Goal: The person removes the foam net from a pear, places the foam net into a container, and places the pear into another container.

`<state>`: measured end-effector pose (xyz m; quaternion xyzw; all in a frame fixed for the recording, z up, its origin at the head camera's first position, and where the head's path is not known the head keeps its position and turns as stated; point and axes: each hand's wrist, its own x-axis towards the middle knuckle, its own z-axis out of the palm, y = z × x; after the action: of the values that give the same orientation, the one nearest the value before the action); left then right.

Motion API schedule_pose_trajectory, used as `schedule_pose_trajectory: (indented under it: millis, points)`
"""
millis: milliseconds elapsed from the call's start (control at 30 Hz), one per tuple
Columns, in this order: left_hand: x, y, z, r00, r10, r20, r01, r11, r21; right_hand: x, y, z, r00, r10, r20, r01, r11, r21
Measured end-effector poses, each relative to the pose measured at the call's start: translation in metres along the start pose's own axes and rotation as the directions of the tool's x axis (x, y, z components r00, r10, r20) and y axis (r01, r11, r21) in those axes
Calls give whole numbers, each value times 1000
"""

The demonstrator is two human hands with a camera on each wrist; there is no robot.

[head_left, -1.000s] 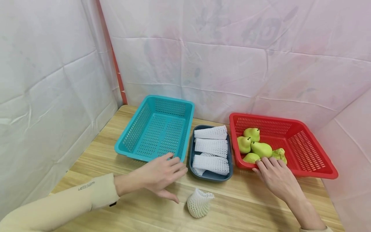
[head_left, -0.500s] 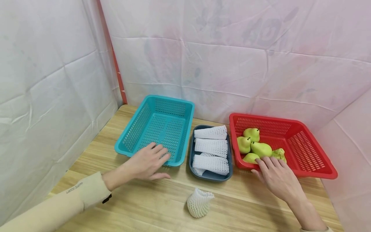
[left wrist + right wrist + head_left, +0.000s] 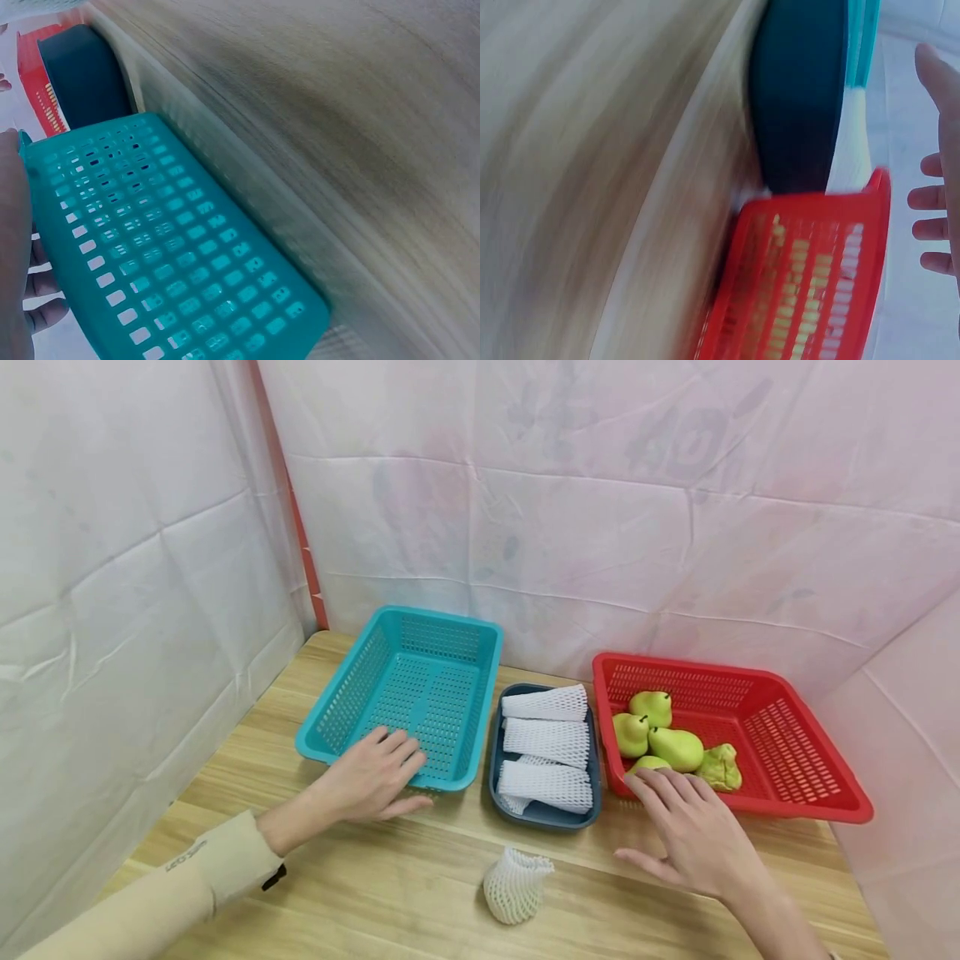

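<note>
In the head view my left hand (image 3: 371, 783) rests over the near rim of the teal basket (image 3: 491, 697), its fingers loosely spread and holding nothing. The left wrist view shows fingers (image 3: 46, 313) behind the basket's slotted wall. My right hand (image 3: 693, 835), thumb spread wide, hovers at the near rim of the red basket (image 3: 843, 802). Its fingertips overlap one green pear (image 3: 648, 764) in the head view. Several other pears (image 3: 677, 748) lie in that basket, one of them lumpy (image 3: 720, 767). Between the hands, a pale green fruit in a white foam net (image 3: 513, 887) stands on the table.
A dark blue tray (image 3: 558, 821) holding several white foam net sleeves (image 3: 547, 739) stands between the two baskets. All stand on a wood-grain table (image 3: 420, 893). Pale cloth sheets (image 3: 555, 527) hang behind and at both sides.
My left hand has moved left, from beside the tray to over the teal basket's near rim. The right hand has drawn back slightly left and toward me, its thumb spreading, uncovering the lumpy pear.
</note>
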<state>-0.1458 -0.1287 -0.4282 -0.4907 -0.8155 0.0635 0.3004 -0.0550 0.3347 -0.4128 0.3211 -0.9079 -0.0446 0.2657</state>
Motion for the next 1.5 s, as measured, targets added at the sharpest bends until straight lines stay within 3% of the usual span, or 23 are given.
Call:
schedule_pose_trajectory:
  millis: [567, 1133, 1500]
  points:
    - [-4, 3, 10, 999, -19, 40, 18, 1000, 23, 24, -53, 9, 991, -124, 46, 120, 990, 76]
    - [-7, 4, 18, 998, -39, 50, 36, 997, 63, 36, -85, 29, 961, -259, 101, 254, 965, 62]
    - [-7, 5, 19, 997, -48, 55, 45, 997, 62, 46, -103, 43, 930, -367, 29, 358, 920, 161]
